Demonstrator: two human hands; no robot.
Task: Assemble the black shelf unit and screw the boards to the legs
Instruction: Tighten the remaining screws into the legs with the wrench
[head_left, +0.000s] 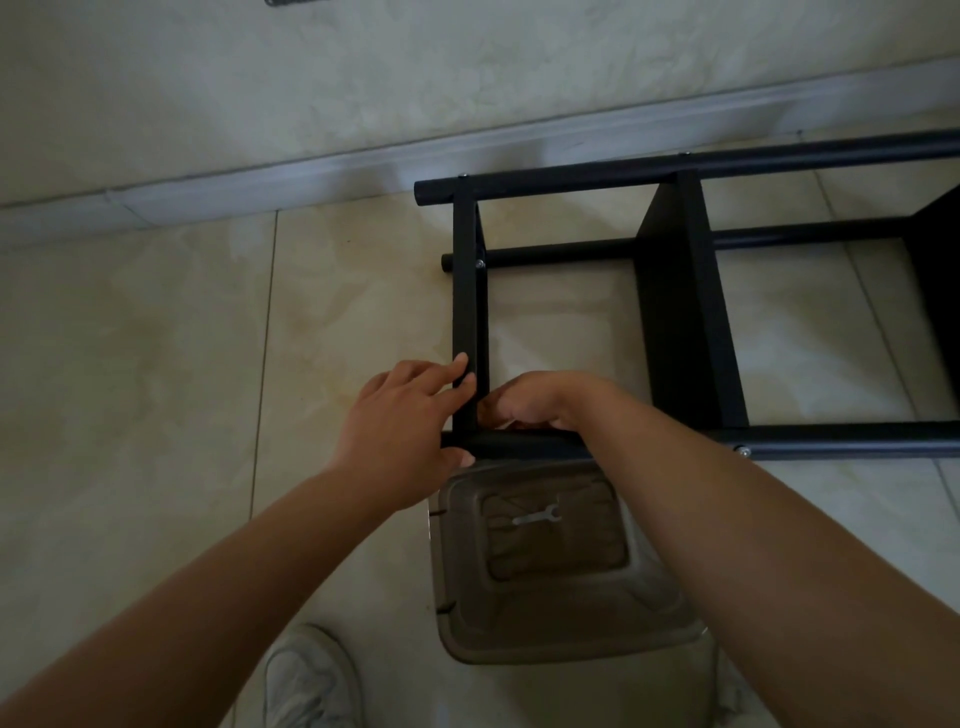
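Shelf (675, 312): lies on its side on the tiled floor by the wall, so the joints between legs and boards face up and can be reached from above.
End board (470, 312): the board nearest the legs' free ends; it runs from the far leg back to the near leg, and the hands work at its near corner.
Near leg (831, 441): crosses just behind the stool; a silver bolt head (743, 451) shows on it, right of the end board.
Left hand (410, 421): fingers straight and laid flat against the end board, thumb at the near leg, most likely steadying the corner while the other hand works.
Right hand (535, 402): fingers curled down at the inner side of the end board's near corner, perhaps turning a screw; whether they pinch anything I cannot tell.
Stool (550, 566): brown plastic, just in front of the end board's corner, serving as a tray.
Wrench (537, 516): small, flat, resting on the stool seat, untouched and within easy reach.
Hidden: the joint itself sits under the right hand; the shelf's right part runs out of frame.
Shoe (311, 675): pale, on the floor left of the stool, cut off at the bottom edge.
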